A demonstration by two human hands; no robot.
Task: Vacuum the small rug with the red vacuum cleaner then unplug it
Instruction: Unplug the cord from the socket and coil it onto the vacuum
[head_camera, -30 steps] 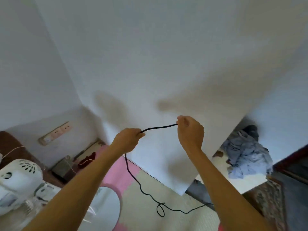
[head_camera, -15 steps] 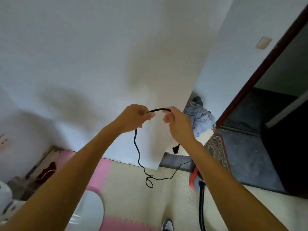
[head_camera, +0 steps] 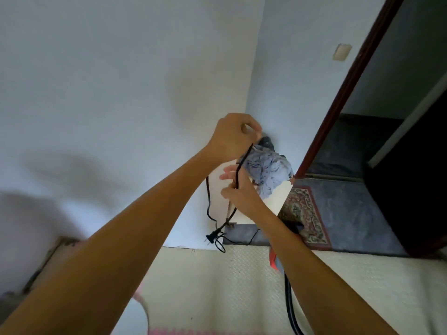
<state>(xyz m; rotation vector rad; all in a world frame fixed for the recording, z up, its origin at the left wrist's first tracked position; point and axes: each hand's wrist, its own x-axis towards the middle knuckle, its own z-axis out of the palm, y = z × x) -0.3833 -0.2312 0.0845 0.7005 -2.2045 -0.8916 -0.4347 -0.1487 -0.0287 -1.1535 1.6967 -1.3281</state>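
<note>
My left hand (head_camera: pixel 232 136) is raised in front of the white wall, closed on the black power cord (head_camera: pixel 238 170). Just below it, my right hand (head_camera: pixel 238 189) pinches the same cord. The cord hangs in loops beneath both hands, and its plug (head_camera: pixel 211 236) dangles free near the floor. A sliver of the red vacuum cleaner (head_camera: pixel 273 259) and its black hose (head_camera: pixel 290 308) show behind my right forearm. The small patterned rug (head_camera: pixel 307 213) lies on the dark floor by the doorway.
A heap of blue-grey cloth (head_camera: pixel 268 168) rests on a white surface at the wall corner. A dark wooden door frame (head_camera: pixel 338 97) opens to the right. Cream floor mats (head_camera: pixel 217 286) cover the near floor.
The view swung right toward the doorway. My hands came together, left above right, gathering the cord into loops. The plug has come up and now dangles below my hands.
</note>
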